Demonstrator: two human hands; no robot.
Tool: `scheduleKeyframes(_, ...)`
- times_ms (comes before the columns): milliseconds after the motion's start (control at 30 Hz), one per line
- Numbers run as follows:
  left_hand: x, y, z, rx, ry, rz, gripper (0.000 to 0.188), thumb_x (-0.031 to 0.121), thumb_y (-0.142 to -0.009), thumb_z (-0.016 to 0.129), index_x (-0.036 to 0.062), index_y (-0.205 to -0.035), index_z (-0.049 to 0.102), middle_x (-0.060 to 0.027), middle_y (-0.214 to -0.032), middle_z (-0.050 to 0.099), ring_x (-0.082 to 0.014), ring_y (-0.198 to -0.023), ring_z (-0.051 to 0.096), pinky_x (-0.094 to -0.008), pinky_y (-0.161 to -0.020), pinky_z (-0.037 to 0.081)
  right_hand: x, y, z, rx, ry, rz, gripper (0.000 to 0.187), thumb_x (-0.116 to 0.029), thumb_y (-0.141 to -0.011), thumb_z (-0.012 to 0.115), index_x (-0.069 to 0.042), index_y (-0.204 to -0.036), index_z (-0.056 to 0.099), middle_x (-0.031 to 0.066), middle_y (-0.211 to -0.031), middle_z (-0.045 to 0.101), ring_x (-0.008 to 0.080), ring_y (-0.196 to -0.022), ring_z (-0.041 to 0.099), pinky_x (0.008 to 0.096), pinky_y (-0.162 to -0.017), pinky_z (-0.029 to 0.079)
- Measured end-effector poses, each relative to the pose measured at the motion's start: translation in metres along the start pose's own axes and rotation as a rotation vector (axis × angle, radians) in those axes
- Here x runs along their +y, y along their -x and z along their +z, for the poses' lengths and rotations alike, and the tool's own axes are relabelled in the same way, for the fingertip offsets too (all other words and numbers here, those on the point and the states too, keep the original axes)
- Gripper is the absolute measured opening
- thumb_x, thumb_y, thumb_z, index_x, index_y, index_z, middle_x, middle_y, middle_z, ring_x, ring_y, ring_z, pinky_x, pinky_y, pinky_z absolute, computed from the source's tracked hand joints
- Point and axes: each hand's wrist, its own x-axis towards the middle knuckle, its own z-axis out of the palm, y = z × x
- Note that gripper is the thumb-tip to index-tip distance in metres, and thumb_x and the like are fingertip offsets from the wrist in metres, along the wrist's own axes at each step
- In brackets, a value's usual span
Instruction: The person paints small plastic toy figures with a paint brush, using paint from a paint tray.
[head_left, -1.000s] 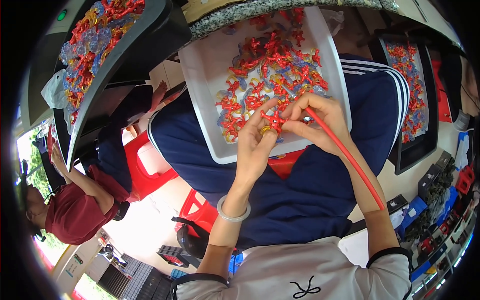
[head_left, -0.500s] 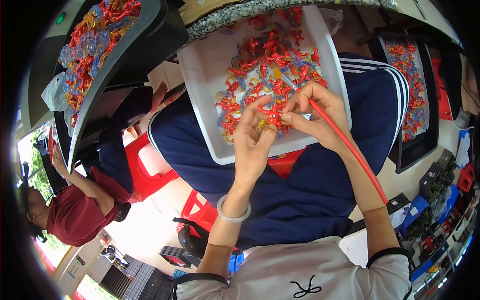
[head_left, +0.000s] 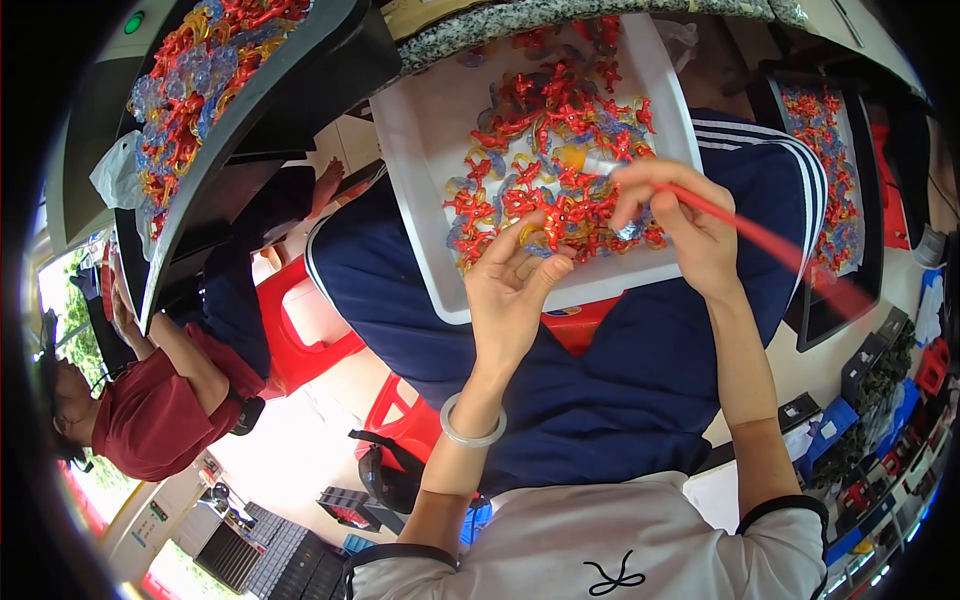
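Observation:
My left hand [head_left: 507, 300] pinches a small red toy figure [head_left: 552, 232] with a clear yellow part between thumb and fingers, over the near side of a white tray [head_left: 443, 295]. To its right, my right hand [head_left: 690, 225] is closed on a paintbrush [head_left: 765, 237] with a red handle, blurred by motion. The brush's yellowish tip points left over the tray, apart from the held figure. Many red figures [head_left: 560, 115] with clear blue and yellow parts lie loose in the tray, which rests on my lap. A shiny silvery piece [head_left: 630, 231] lies below my right hand.
At the upper left stands a black tray [head_left: 235, 130] heaped with similar pieces; another black tray [head_left: 868, 255] is on the right. A granite edge [head_left: 590, 22] runs beyond the white tray. A person in a dark red shirt [head_left: 150, 420] sits at left.
My right hand has drawn away to the right from the figure, and the brush handle has swung outward. My left hand has stayed near its place, still holding the figure.

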Motion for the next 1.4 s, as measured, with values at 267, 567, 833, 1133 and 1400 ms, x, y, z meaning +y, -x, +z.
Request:
scheduleKeyframes(267,-0.009,-0.001,-0.002,0.079,-0.245,0.12,0.046,-0.001,-0.077,0.075,-0.0074,-0.119,0.057,-0.0133,-0.108,0.061,-0.0149,-0.082,0.065,-0.0255,-0.073,0.053,-0.001,-0.004,-0.005,0.144,0.543,-0.125,0.013,-0.01,-0.087,0.062,0.001,-0.09,0.069,0.009,-0.084,0.067,0.0158,-0.073,0.059,0.0277,-0.066,0.046)
scheduleKeyframes(567,-0.007,-0.002,0.001,0.134,-0.301,0.133,0.046,0.0,-0.074,0.078,-0.006,-0.115,0.059,-0.0129,-0.107,0.062,-0.0137,-0.08,0.064,-0.0253,-0.07,0.054,-0.007,-0.005,-0.002,0.057,0.811,-0.314,0.009,-0.008,-0.081,0.067,-0.002,-0.087,0.07,0.0069,-0.076,0.068,0.0178,-0.068,0.06,0.0293,-0.07,0.042)
scheduleKeyframes(833,-0.006,-0.002,0.007,0.161,-0.362,0.23,0.043,-0.001,-0.071,0.08,-0.0046,-0.11,0.062,-0.0104,-0.1,0.063,-0.0126,-0.079,0.063,-0.0247,-0.069,0.053,-0.009,0.001,-0.008,-0.115,0.798,-0.277,0.019,-0.012,-0.088,0.059,0.004,-0.084,0.067,0.0111,-0.076,0.066,0.0172,-0.071,0.058,0.0282,-0.068,0.045)
scheduleKeyframes(1133,-0.003,0.0,0.017,0.138,-0.75,0.612,0.048,-0.005,-0.059,0.081,-0.001,-0.105,0.066,-0.011,-0.096,0.061,-0.0211,-0.081,0.061,-0.0285,-0.069,0.051,0.016,0.002,0.02,0.092,0.101,0.065,0.018,0.009,-0.08,0.066,-0.001,-0.09,0.054,0.0129,-0.094,0.062,0.013,-0.085,0.06,0.0262,-0.078,0.049)
scheduleKeyframes(1400,-0.002,-0.004,0.023,-0.042,0.332,0.025,0.056,0.008,-0.077,0.078,-0.0012,-0.125,0.05,-0.0094,-0.112,0.061,-0.0172,-0.096,0.06,-0.0285,-0.08,0.051,0.014,0.002,0.017,0.113,0.002,-0.014,0.021,0.011,-0.078,0.067,-0.002,-0.081,0.051,0.0088,-0.089,0.062,0.0138,-0.086,0.062,0.0258,-0.074,0.053)
